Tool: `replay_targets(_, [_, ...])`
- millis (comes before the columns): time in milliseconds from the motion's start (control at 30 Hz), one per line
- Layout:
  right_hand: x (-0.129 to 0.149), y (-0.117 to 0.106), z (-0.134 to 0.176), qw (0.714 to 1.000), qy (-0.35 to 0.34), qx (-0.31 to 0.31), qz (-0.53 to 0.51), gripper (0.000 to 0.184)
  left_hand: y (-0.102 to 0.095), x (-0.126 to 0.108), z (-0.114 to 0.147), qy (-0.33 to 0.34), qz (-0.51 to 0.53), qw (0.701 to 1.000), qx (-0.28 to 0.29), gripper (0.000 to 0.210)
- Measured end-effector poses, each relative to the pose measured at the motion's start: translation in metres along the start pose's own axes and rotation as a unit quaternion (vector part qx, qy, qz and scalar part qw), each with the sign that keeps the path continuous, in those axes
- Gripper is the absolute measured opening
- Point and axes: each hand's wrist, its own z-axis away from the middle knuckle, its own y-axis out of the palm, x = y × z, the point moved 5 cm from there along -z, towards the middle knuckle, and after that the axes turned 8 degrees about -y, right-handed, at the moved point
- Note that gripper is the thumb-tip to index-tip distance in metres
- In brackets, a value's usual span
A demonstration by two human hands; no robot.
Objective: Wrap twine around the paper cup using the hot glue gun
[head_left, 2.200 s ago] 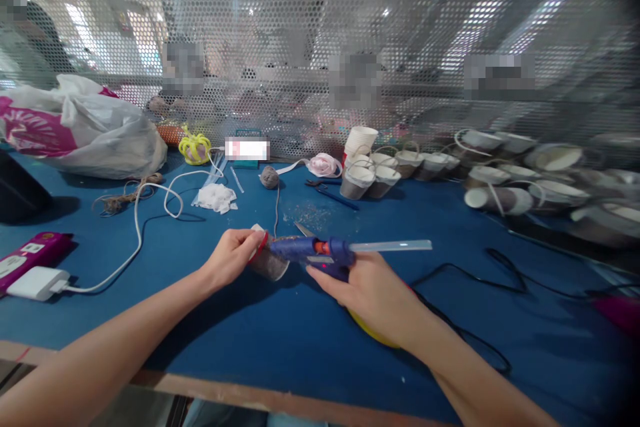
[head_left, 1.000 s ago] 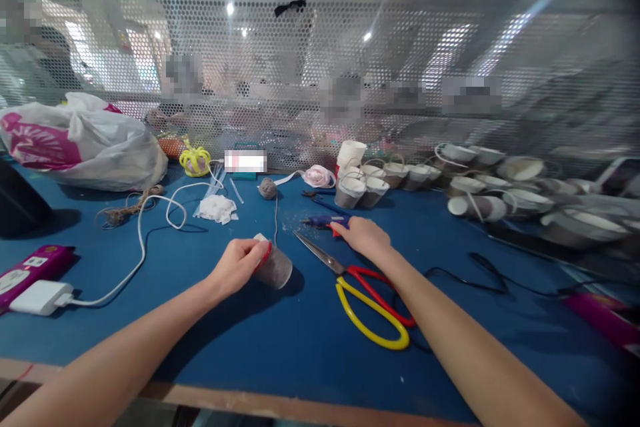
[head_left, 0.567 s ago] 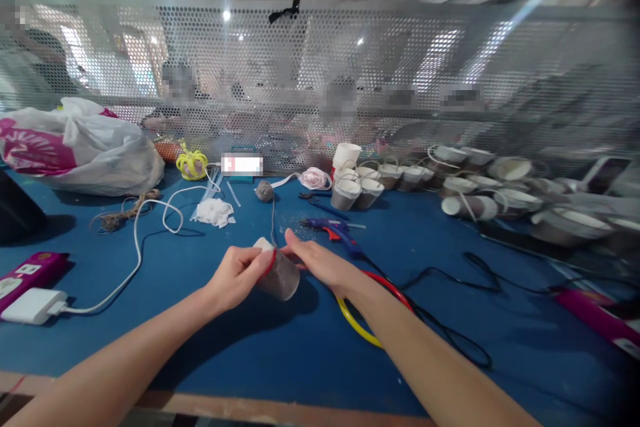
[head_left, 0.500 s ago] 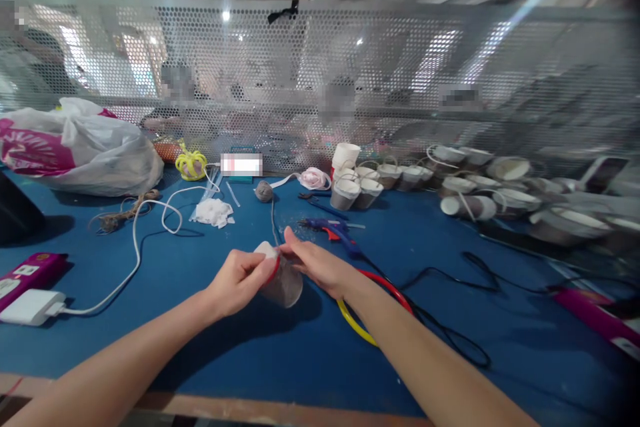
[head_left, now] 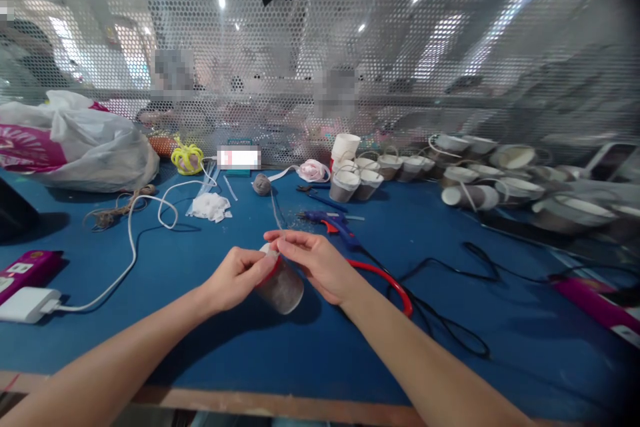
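Observation:
My left hand (head_left: 240, 278) grips a small paper cup (head_left: 287, 290) by its rim end, fingers closed. The cup lies tilted just above the table, its grey-brown side and a red band near the white rim showing. My right hand (head_left: 317, 263) is closed at that rim, thumb and fingers pinching a thin grey yarn (head_left: 277, 210). This strand runs back to a small yarn ball (head_left: 261, 184). My fingertips hide where yarn and cup meet. Beyond my right hand lies a blue glue gun (head_left: 333, 221) with a red trigger.
Finished-looking cups with handles (head_left: 470, 197) crowd the back right. A pink ribbon roll (head_left: 313, 171), white scraps (head_left: 210, 207) and a yellow yarn bundle (head_left: 187, 159) lie along the back. White cable (head_left: 133, 247), black cord (head_left: 455, 340) and a red ring (head_left: 395, 283) cross the blue table.
My right hand has closed its fingers over the cup's rim, pinching the yarn; before, its thumb stood raised. The left hand keeps its grip, and the view has tilted slightly downward.

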Motion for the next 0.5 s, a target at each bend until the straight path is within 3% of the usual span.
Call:
replay_targets(267, [0.02,-0.011,0.006,0.98,-0.102,-0.082,0.149,0.015,-0.005,0.013,-0.009,-0.112,0.171,0.979,-0.002,0.034])
replay_targets(500, [0.025,-0.015,0.007,0.959,-0.134,-0.092,0.23,0.017,-0.001,0.011,-0.007,-0.127,0.152,0.98,0.012,0.037])
